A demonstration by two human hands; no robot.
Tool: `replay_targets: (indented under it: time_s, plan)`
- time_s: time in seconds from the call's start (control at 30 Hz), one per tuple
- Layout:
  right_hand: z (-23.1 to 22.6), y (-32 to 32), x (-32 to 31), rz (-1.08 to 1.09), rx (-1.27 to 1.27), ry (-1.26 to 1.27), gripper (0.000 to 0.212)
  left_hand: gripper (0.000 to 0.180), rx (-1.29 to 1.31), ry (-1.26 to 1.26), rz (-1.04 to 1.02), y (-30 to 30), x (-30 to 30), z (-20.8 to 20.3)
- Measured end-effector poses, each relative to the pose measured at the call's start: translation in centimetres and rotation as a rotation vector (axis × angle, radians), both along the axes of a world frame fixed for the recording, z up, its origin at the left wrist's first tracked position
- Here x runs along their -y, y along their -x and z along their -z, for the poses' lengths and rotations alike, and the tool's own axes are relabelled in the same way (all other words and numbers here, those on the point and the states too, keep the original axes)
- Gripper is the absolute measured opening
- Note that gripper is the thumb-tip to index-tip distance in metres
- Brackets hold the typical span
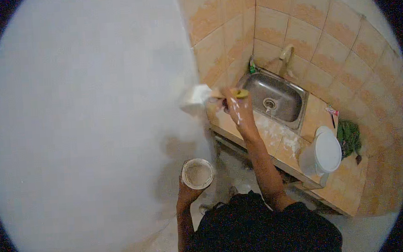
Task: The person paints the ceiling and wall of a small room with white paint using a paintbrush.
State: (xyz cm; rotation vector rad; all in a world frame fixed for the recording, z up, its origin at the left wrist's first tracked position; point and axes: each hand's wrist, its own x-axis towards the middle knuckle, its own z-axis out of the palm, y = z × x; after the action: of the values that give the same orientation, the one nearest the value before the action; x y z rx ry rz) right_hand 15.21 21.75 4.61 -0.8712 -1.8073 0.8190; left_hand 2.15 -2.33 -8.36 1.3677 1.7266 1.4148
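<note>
My right hand [239, 109], spotted with white, is closed around the yellow-tipped handle of a wide paintbrush [197, 96]. The white-coated head of the brush is at the white wall [90, 114], close to where the tiles begin; I cannot tell how firmly it touches. Lower down, my left hand [187, 194] grips a round paint tub [198, 174] from its side. The tub's top faces up, with a pale off-white content inside and smears on its rim. Most of the left fingers are hidden behind the tub.
A steel sink [297, 102] is set in a tiled counter [312, 124] spattered with white, below a tap [287, 52]. A lidded white bucket [326, 151] stands on the counter beside a dark green bundle [349, 137]. Patterned tiles [292, 23] cover the corner walls.
</note>
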Motion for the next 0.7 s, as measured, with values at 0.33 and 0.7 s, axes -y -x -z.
replay_targets:
  time_s: [0.33, 0.7]
  plan:
    - [-14.1, 1.0, 3.9, -0.080, -0.600, 0.173, 0.031, 0.086, 0.105, 0.014, 0.083, 1.4, 1.4, -5.4]
    - [-8.2, -3.6, 0.5, 0.103, -0.490, 0.316, 0.029, 0.095, -0.113, 0.163, 0.153, 1.0, 0.7, -8.3]
